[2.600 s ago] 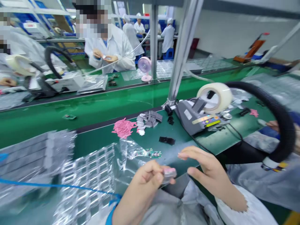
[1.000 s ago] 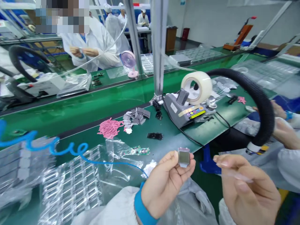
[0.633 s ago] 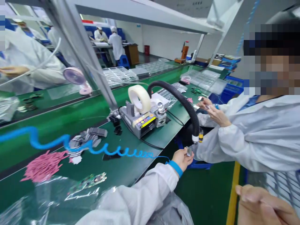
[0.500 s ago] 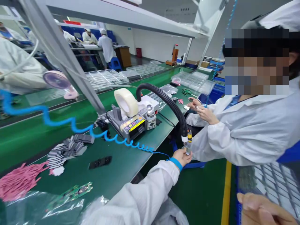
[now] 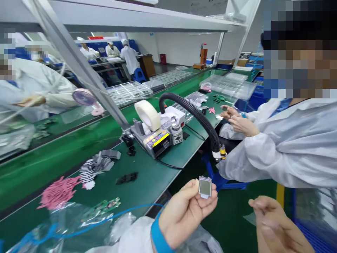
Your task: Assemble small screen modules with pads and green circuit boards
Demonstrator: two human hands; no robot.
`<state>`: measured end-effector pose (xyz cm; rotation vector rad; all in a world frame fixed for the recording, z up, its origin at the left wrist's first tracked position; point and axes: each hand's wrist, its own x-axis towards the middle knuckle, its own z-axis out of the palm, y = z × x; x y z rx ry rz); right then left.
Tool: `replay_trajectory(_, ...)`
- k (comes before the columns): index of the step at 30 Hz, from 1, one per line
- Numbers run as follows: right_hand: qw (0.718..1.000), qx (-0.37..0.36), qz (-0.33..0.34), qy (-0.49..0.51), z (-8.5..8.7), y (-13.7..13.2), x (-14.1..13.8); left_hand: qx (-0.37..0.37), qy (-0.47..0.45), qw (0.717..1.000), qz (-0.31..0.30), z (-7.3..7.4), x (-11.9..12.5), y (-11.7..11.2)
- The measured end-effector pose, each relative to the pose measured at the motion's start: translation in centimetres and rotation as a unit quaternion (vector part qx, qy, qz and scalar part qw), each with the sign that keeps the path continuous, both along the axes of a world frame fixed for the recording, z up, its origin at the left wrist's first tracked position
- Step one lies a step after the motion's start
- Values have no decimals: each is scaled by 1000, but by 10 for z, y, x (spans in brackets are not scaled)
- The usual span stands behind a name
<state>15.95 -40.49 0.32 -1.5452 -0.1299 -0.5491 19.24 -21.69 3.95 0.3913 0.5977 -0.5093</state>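
My left hand (image 5: 184,209), with a blue wrist strap (image 5: 160,233), is palm up in the lower middle. Between its thumb and fingers it grips a small square LCD screen (image 5: 205,187) in a clear frame, grey face toward me. At lower right my right hand (image 5: 280,225) has its thumb and fingertips pinched together. A thin translucent film (image 5: 250,218) shows beside these fingers and seems held in them. Above and beyond the screen hangs the nozzle end of a black flexible hose (image 5: 216,155).
Along the green bench (image 5: 147,182) stand a tape dispenser (image 5: 158,140) and a metal bottle (image 5: 176,133). Pink strips (image 5: 60,191), striped grey pieces (image 5: 97,165) and green circuit boards (image 5: 105,207) lie at left. A co-worker's hands (image 5: 242,123) work at right. A metal post (image 5: 86,73) rises from the bench.
My left hand has drawn back from the hose nozzle toward me and turned palm up, bringing the screen into plain view. My right hand has moved left and further into view.
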Motion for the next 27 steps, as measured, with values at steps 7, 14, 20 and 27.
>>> replay_trajectory(7,968,34,248,-5,45,75,26,-109,-119,984,82,48,-40,45)
replay_trajectory(14,939,57,337,19,65,135,24,-114,-112,977,141,47,-61,84)
replay_trajectory(20,912,66,388,112,61,179,21,-74,-90,972,205,48,-72,108)
replay_trajectory(27,943,149,283,91,64,194,23,-101,-60,967,226,47,-85,124)
